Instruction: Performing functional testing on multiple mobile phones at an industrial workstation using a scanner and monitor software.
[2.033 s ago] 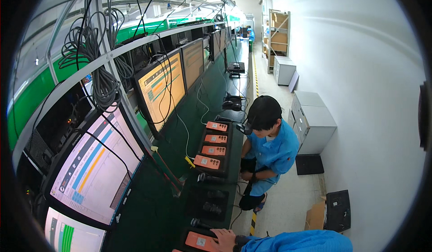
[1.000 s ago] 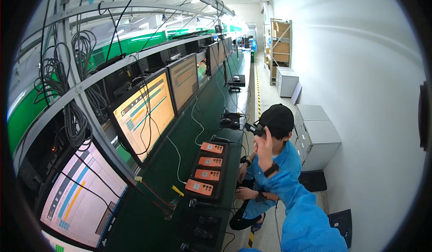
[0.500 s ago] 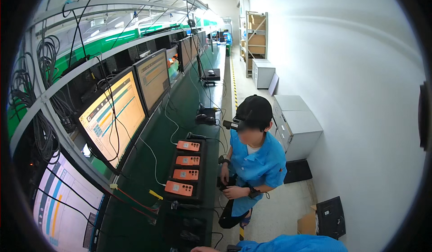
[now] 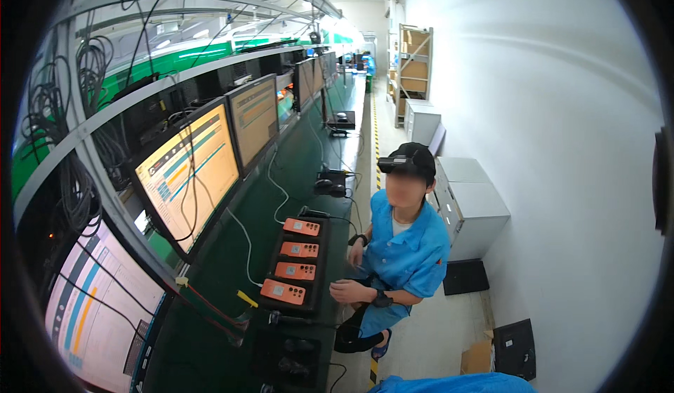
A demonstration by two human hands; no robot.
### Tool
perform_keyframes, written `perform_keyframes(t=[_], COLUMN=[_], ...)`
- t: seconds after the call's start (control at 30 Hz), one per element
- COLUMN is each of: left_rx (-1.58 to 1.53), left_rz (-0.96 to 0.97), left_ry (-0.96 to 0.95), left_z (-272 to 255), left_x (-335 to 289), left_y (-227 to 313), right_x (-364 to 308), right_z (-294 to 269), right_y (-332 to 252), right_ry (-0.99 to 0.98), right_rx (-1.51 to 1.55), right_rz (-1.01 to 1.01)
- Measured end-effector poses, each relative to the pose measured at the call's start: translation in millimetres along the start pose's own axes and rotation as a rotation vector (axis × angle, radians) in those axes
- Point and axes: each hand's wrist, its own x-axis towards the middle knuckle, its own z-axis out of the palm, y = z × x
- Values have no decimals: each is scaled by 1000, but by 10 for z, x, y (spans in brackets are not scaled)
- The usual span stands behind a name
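Note:
Neither of my hands shows; only my blue sleeve or shoulder reaches up from the lower edge. Several orange smartphones lie backs up in a row on a black tray on the green workbench. White cables run to the nearest and the farthest phone. A co-worker in a blue shirt and black cap sits to the right of the tray. One of the co-worker's hands is held beside the nearest phones, touching none of them.
Monitors line the bench's left side, with cable bundles hanging from the metal frame. A computer mouse lies on a dark pad. Grey cabinets, a shelf rack and a cardboard box stand along the right wall.
One of my hands, partly seen at the bottom edge before, has left the view. The co-worker's head has turned and a hand has risen toward the tray. The whole view has shifted slightly.

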Motion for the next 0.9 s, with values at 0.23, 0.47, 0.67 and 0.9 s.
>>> perform_keyframes(t=[0.23,0.47,0.67,0.9], left_rx=[189,219,595,435], left_rz=[-529,-1001,-906,-575], left_ry=[281,629,698,735], left_z=[-1043,-896,-778,-1033], left_x=[-1176,-2044,-1858,-1167], left_y=[-1219,-2486,-2244,-2387], right_x=[-66,85,97,47], right_z=[-187,-138,-97,-127], right_y=[-319,-195,-30,-413], right_ry=[93,43,-19,-47], right_rx=[12,-85,-108,-183], right_rz=[-35,-193,-137,-235])
